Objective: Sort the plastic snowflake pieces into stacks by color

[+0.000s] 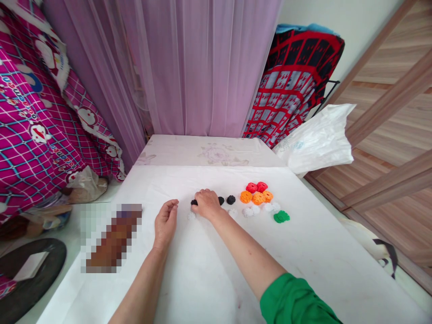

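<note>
Head view: the left hand (165, 221) rests loosely open; the right hand (207, 203), grip hidden, covers small round black plastic-looking pieces (231, 200), probably light, best rim-pinched.

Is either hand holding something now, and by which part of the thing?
Nothing shows held in the left hand. The right hand is at the leftmost black piece; whether it holds this, and where, cannot be told.

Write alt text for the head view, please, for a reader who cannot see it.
A bare right hand is among black pieces on a white-covered table, the left hand nearby. Rightward lie red pieces, orange pieces, white pieces and green pieces.
</note>
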Demonstrator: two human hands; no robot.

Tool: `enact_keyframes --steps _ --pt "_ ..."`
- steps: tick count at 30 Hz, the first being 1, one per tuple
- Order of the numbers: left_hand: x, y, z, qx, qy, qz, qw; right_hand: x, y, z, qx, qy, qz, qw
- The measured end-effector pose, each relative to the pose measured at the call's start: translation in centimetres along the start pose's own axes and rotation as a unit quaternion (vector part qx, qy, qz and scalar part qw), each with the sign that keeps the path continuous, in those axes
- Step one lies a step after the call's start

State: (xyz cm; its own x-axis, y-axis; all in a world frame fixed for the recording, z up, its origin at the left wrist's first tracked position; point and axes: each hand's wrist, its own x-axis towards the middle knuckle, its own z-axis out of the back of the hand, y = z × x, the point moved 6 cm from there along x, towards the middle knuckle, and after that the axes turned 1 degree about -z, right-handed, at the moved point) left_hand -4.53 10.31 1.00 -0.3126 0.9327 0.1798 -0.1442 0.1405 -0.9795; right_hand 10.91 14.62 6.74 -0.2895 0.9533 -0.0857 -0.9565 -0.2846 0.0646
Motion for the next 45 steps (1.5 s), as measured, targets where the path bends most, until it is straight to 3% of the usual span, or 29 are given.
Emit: enact_keyframes --steps 4,7,13,17,28,39,45 --pt "0.1 0.0 0.0 -0.005 -0.002 0.002 1.000 -0.1 0.2 0.4 0.004 0.016 -0.005 1.000" --pt "0.0 -0.1 0.0 -0.005 -0.001 0.004 1.000 -0.5 -1.0 1.3 0.022 -0.004 -0.019 1.000" --pt "-0.1 -0.1 -0.1 -0.008 -0.002 0.007 1.000 -2.2 -7.9 3.5 0.038 -0.022 -0.085 0.995" --pt "-0.1 -0.2 -0.1 0.003 0.000 0.006 1.000 -3.5 -10.6 3.8 0.018 -0.003 -0.069 0.997" --pt "-0.1 -0.3 0.1 0.011 0.001 0.005 1.000 -3.6 -9.7 2.4 -0.003 0.018 -0.029 0.999" --pt "-0.1 -0.1 -0.1 -0.001 0.006 0.014 1.000 -3.9 -9.9 3.1 0.017 0.007 -0.046 0.999" --pt "-0.2 -0.4 0.0 0.010 0.004 0.016 1.000 -2.8 -6.8 2.6 0.021 -0.016 0.005 1.000"
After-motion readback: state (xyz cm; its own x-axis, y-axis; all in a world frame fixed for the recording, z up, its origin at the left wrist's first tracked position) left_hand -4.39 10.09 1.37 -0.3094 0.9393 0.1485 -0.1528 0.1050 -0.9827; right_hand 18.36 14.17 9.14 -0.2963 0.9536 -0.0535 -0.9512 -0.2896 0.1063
